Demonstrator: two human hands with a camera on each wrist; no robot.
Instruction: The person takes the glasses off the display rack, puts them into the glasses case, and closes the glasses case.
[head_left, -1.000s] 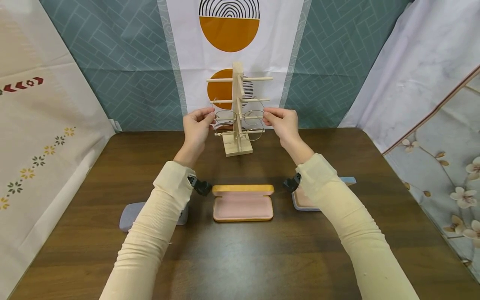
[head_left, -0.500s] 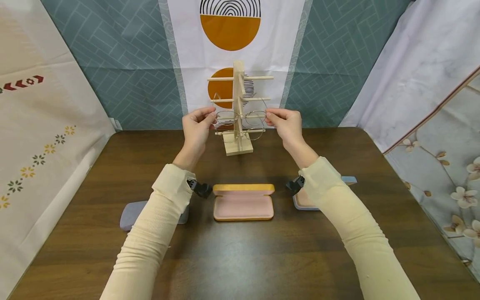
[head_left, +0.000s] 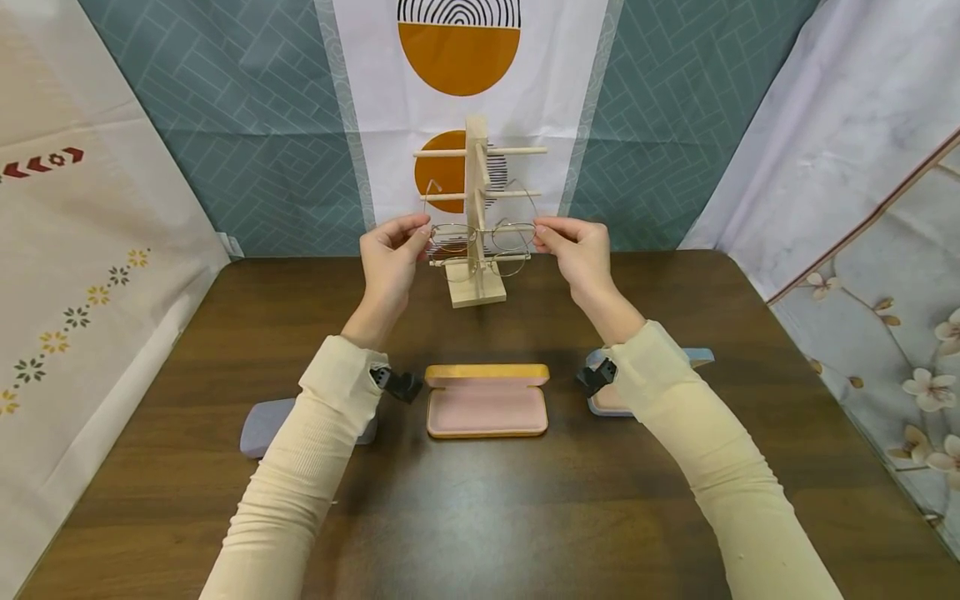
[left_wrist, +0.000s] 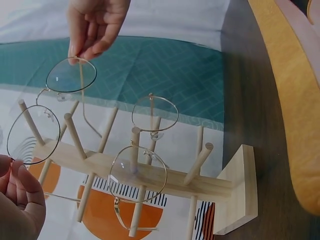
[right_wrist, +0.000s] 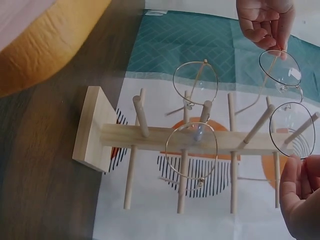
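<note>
My left hand [head_left: 392, 265] and my right hand [head_left: 585, 257] pinch the two outer ends of a pair of thin-rimmed eyeglasses [left_wrist: 71, 76]. The eyeglasses are raised in front of a wooden eyeglass stand [head_left: 476, 175], arms unfolded and pointing back toward it. A second pair of gold-rimmed eyeglasses [right_wrist: 191, 150] rests lower on the stand's pegs. Both wrist views show the fingertips at the dark rims of the held pair, one hand on each side. From the head, the held lenses partly overlap the lower pair.
An opened yellow glasses case [head_left: 487, 413] with pink lining lies mid-table. On the right, a light blue case [head_left: 699, 357] stands open, partly behind my sleeve. A grey-blue case [head_left: 264, 427] is partly covered by my left forearm. Patterned cloths hang around the table [head_left: 480, 525].
The held eyeglasses have come slightly toward me and away from the stand, with more of their arms showing. My right hand has shifted a little to the right.
</note>
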